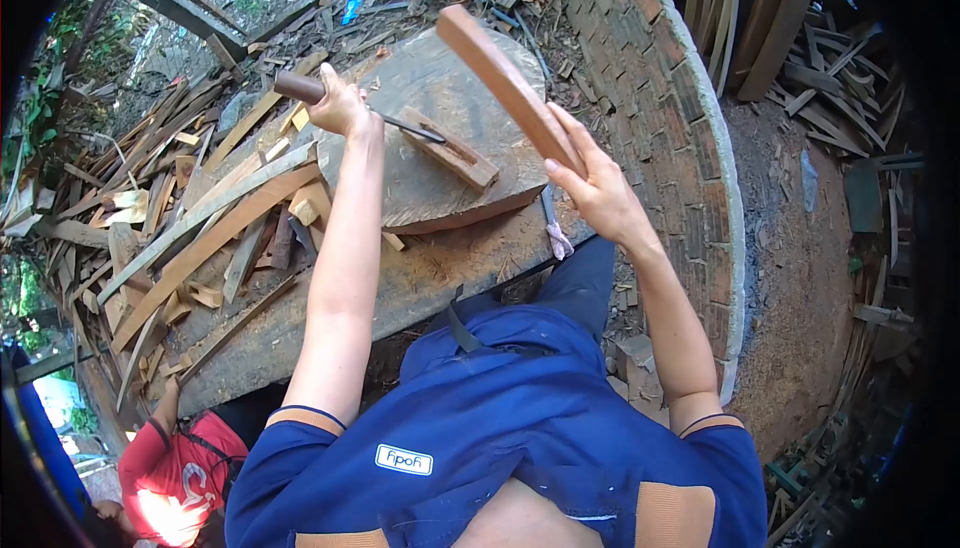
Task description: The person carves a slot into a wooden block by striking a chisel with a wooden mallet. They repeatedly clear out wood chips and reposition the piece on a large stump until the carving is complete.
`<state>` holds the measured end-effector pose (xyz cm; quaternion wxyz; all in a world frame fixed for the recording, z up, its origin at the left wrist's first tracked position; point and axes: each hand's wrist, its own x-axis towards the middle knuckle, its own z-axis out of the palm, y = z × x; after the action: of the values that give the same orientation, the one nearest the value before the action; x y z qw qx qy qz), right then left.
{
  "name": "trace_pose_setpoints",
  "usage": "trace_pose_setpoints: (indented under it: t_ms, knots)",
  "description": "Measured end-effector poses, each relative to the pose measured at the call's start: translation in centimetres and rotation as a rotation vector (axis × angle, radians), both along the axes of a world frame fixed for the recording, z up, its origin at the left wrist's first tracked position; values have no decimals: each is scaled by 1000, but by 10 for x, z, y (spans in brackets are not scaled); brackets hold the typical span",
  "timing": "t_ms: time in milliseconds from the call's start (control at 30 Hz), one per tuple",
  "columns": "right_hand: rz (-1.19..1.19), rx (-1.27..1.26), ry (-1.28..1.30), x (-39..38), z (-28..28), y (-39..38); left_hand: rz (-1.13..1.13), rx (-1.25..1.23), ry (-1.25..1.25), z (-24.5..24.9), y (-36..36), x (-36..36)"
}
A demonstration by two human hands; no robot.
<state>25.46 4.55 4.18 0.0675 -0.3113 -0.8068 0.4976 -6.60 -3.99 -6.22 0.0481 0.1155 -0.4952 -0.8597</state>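
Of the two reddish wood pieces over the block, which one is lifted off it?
The long curved piece in the right hand, tilted up; the shorter notched piece lies flat on the round block.

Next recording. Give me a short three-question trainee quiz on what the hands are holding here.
1. Multiple choice: what does the left hand grip?
A) a bladed tool by its brown handle
B) a paintbrush
C) a coil of rope

2. True or false: the right hand holds a curved wooden piece by its lower end.

3. Short answer: what colour is the shirt of the other person at the lower left?

Key: 1 A; 2 true; 3 red.
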Motion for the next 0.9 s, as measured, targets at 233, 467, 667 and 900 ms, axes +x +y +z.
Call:
trace_pose_setpoints:
  t_ms: [233,467,667,900]
  knots:
    - [-62,43,29,3,-3,-8,-434,2,359,50,13,42]
    - [-131,-20,-9,16,1,-13,-502,-82,494,60,32,60]
    - [-144,28,31,20,-3,-13,-470,-163,511,49,33,64]
    - [-56,0,246,-6,51,-3,-400,-265,637,33,37,64]
